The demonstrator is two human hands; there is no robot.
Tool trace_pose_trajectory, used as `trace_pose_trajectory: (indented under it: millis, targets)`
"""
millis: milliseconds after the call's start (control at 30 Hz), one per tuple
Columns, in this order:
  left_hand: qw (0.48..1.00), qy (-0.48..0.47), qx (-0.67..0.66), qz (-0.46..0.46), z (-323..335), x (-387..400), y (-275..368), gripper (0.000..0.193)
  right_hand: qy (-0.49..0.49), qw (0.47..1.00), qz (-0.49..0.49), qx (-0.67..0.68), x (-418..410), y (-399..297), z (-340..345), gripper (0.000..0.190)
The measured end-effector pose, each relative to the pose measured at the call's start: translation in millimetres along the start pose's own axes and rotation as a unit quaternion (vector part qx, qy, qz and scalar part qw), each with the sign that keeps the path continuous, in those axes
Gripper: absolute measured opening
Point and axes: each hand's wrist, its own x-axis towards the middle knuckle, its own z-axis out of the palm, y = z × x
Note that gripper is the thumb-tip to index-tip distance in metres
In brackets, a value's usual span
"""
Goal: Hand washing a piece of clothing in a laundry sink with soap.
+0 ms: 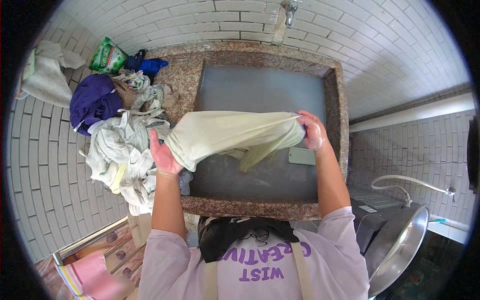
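A wet, pale yellow-green piece of clothing (pixel 228 129) is stretched between my hands above a speckled stone sink (pixel 251 210). My right hand (pixel 312 131), with suds on its wrist, pinches one end, where a purple edge shows. At the other end, my left hand (pixel 165 157) has its thumb raised and apart, while its fingers are hidden behind or inside the fabric and hold it up. A loose fold hangs towards the cloudy grey water (pixel 262 84) in the basin. Beside my right forearm lies a flat pale green slab (pixel 301 156) with a small hole, partly hidden by the arm.
Left of the basin, the stone ledge (pixel 180 84) carries heaped white laundry (pixel 120 138), a dark purple garment (pixel 95 99) and a green detergent bag (pixel 108 56). A metal tap (pixel 290 13) juts from the tiled wall. At right stand a grey appliance (pixel 362 213) and a steel basin (pixel 401 251).
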Motion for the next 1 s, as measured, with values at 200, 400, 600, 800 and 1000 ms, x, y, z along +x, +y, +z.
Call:
trace_pose_trajectory:
  millis: [200, 400, 600, 800, 1000]
  targets:
    - [0.999, 0.017, -0.005, 0.033, -6.0, 9.3, 11.9, 0.085, -0.042, 0.994, 0.013, 0.099, -5.3, -1.3, -30.2, 0.03]
    - [0.985, -0.075, -0.146, 0.059, -92.8, 47.3, -100.1, 0.054, -0.069, 0.986, 0.064, 0.139, -10.4, 7.9, -5.4, 0.027]
    - [0.994, 0.031, 0.008, -0.106, -26.3, 46.3, -99.1, 0.047, -0.043, 0.989, 0.058, 0.13, -19.9, 12.1, -29.8, 0.027]
    - [0.995, 0.03, -0.029, -0.092, -16.1, 29.6, -78.0, 0.058, -0.009, 0.991, 0.074, 0.108, -38.8, 14.1, -35.4, 0.027]
    - [0.997, -0.023, -0.026, -0.063, -22.1, 14.2, -86.3, 0.059, 0.021, 0.995, 0.067, 0.067, -37.3, 19.9, -40.1, 0.031]
